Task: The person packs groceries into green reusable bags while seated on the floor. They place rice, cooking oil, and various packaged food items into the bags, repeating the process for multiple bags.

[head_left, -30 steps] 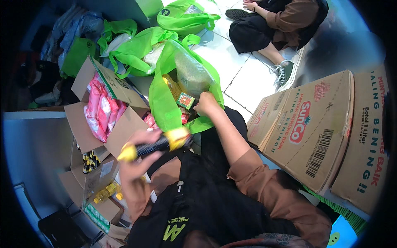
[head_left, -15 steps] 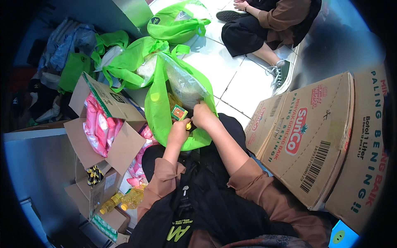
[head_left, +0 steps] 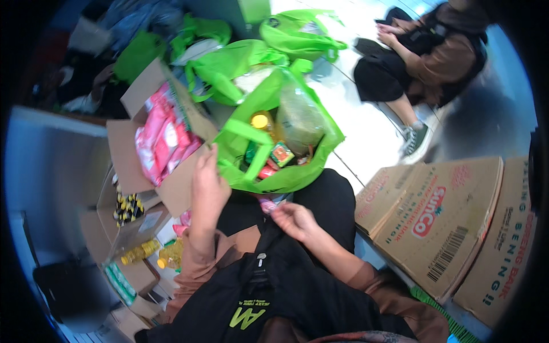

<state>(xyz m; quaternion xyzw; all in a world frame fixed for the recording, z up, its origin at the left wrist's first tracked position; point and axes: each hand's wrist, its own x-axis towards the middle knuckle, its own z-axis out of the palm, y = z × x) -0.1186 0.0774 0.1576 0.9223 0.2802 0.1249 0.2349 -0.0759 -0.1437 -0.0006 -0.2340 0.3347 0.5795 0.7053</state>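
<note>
The green carry bag (head_left: 229,177) stands with its mouth wide at my knees. It contains an oil bottle with a yellow cap (head_left: 260,121), a clear bag of pale grains (head_left: 300,120), a small green-and-red box (head_left: 281,154) and red packets (head_left: 266,171). To the bag's left, my left hand (head_left: 209,186) is slightly blurred, fingers stretched upward and nothing seen in them. It is beside the flap of a carton (head_left: 123,157) of pink packets (head_left: 163,143). Below the bag's near edge, my right hand (head_left: 294,221) has its fingertips closed at a small pink packet (head_left: 267,205).
More filled green bags (head_left: 229,71) lie beyond. At left, cartons hold black-and-yellow bottles (head_left: 129,208) and green packs (head_left: 120,283), with oil bottles (head_left: 140,251) nearby. Large brown cartons (head_left: 423,217) line the right. Another person (head_left: 426,63) sits at the far right.
Both hands have come out of the green bag, the left one to the left, the right one down toward me. The black-and-yellow bottle has left my left hand. The view has shifted.
</note>
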